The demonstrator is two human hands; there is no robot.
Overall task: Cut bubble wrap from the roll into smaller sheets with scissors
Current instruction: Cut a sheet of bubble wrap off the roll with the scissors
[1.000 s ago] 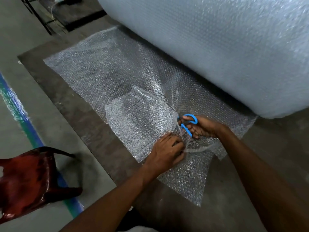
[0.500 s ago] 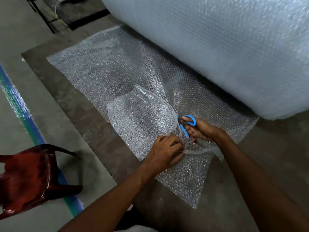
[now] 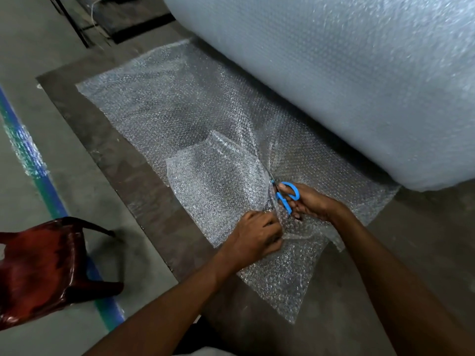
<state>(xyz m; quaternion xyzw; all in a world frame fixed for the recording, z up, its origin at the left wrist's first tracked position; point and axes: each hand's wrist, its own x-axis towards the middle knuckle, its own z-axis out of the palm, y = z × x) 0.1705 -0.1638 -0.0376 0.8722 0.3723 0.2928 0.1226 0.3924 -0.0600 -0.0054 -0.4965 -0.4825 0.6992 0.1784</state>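
Right hand (image 3: 308, 202): grasping blue scissors (image 3: 287, 195).
Left hand (image 3: 253, 238): pinching bubble wrap (image 3: 218, 183).
Risk: slack wrap bunching, cut veering.

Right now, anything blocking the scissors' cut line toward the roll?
Nothing visible. The scissors, in the right hand, face only flat bubble wrap up to the roll. The left hand grips wrap nearer the person.

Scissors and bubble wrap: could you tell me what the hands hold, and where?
The right hand grips the scissors by their blue handles; the left hand pinches the bubble wrap beside the cut.
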